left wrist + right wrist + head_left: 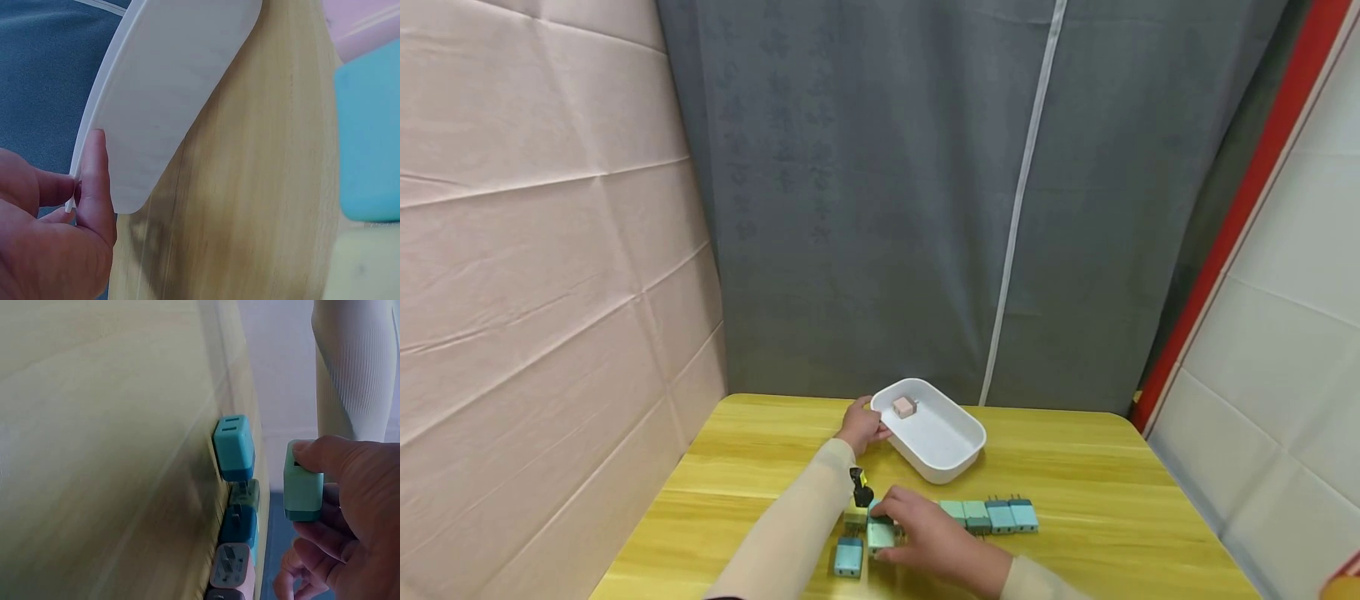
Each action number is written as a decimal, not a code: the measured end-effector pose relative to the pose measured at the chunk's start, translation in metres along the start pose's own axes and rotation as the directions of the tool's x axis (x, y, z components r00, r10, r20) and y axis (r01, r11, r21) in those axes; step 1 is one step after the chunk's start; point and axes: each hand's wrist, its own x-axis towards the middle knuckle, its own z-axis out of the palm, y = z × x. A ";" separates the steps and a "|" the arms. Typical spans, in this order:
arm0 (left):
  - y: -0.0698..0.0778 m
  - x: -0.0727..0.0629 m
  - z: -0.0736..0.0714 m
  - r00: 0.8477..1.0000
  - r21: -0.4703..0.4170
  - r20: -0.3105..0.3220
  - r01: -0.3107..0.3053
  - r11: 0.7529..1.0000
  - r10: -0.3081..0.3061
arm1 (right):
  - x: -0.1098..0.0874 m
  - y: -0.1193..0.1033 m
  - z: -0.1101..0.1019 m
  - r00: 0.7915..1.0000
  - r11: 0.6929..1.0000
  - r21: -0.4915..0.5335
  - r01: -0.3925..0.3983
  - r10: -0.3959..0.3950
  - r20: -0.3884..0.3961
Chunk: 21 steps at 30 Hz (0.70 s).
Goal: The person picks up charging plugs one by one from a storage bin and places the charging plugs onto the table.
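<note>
My left hand (859,427) pinches the rim of a white plastic bin (940,437) at its left end, thumb and fingers on either side of the rim (94,106). Inside the bin lies one pink plug charger (904,407). My right hand (925,531) grips a light green plug charger (303,487) with a darker green end, held above the table near the other chargers. A blue charger (848,557) stands just left of that hand in the head view. Beside it is a yellow charger (854,518). My right hand hides part of the charger row.
Several chargers, green (977,518) and blue (1023,517), stand in a row right of my right hand. A pink charger (230,570) shows among them in the right wrist view. Behind the wooden table (1112,483) hangs a grey curtain (865,208); pale fabric walls (550,250) flank it.
</note>
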 end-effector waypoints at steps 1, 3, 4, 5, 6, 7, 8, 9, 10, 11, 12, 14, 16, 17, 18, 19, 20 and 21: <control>0.000 0.000 0.000 1.000 -0.001 0.000 0.000 1.000 0.000 | 0.000 -0.001 0.001 1.000 1.000 -0.007 -0.007 0.007 0.009; -0.001 0.001 0.000 1.000 0.003 -0.001 0.009 1.000 -0.009 | 0.000 -0.002 0.003 1.000 1.000 -0.014 -0.020 0.021 0.024; -0.001 0.001 -0.001 1.000 0.002 0.001 0.006 1.000 -0.006 | 0.001 -0.002 0.004 0.999 1.000 -0.018 -0.023 0.024 0.028; -0.001 0.001 -0.001 1.000 0.002 0.002 0.002 1.000 -0.002 | 0.001 -0.003 0.005 0.999 0.999 -0.019 -0.026 0.027 0.031; -0.001 0.001 -0.001 1.000 0.002 0.002 0.002 1.000 -0.002 | 0.001 -0.004 0.005 0.999 0.999 -0.018 -0.032 0.033 0.034; -0.001 0.001 -0.001 1.000 0.002 0.002 0.001 1.000 -0.001 | 0.001 -0.004 0.006 0.999 0.999 -0.021 -0.033 0.034 0.033; 0.000 0.001 -0.001 1.000 0.002 0.004 0.005 1.000 -0.005 | 0.001 -0.005 0.006 0.999 0.999 -0.024 -0.034 0.034 0.030; 0.000 0.001 -0.001 1.000 0.002 0.006 0.008 1.000 -0.008 | 0.002 -0.005 0.007 0.999 0.999 -0.028 -0.033 0.034 0.028; 0.001 0.000 -0.002 1.000 0.002 0.008 0.004 1.000 -0.004 | 0.002 -0.006 0.007 0.999 0.999 -0.032 -0.035 0.036 0.026; 0.001 0.000 -0.002 1.000 0.002 0.009 0.004 1.000 -0.004 | 0.002 -0.006 0.008 0.999 0.999 -0.035 -0.034 0.034 0.024; 0.002 -0.001 -0.002 1.000 0.003 0.010 0.005 1.000 -0.005 | 0.002 -0.006 0.009 0.999 0.999 -0.037 -0.032 0.033 0.023; 0.003 -0.002 -0.002 1.000 0.004 0.013 0.009 1.000 -0.009 | 0.002 -0.006 0.011 0.999 0.999 -0.044 -0.026 0.028 0.030; 0.004 -0.004 -0.002 1.000 0.004 0.015 0.002 1.000 -0.002 | 0.002 -0.006 0.012 0.998 0.998 -0.050 -0.024 0.026 0.048; 0.004 -0.005 -0.002 1.000 0.003 0.014 0.005 1.000 -0.005 | 0.002 -0.005 0.013 0.998 0.998 -0.053 -0.020 0.023 0.058; 0.005 -0.006 -0.002 1.000 0.004 0.016 0.007 1.000 -0.007 | 0.002 -0.005 0.014 0.997 0.998 -0.058 -0.020 0.024 0.069; 0.005 -0.007 -0.003 1.000 0.002 0.017 0.008 1.000 -0.008 | 0.002 -0.005 0.015 0.997 0.998 -0.062 -0.018 0.023 0.077; 0.005 -0.008 -0.003 1.000 0.000 0.017 0.005 1.000 -0.005 | 0.002 -0.004 0.016 0.996 0.998 -0.068 -0.016 0.022 0.084; 0.005 -0.007 -0.003 1.000 0.001 0.016 0.005 1.000 -0.005 | 0.002 -0.004 0.017 0.996 0.997 -0.072 -0.017 0.023 0.087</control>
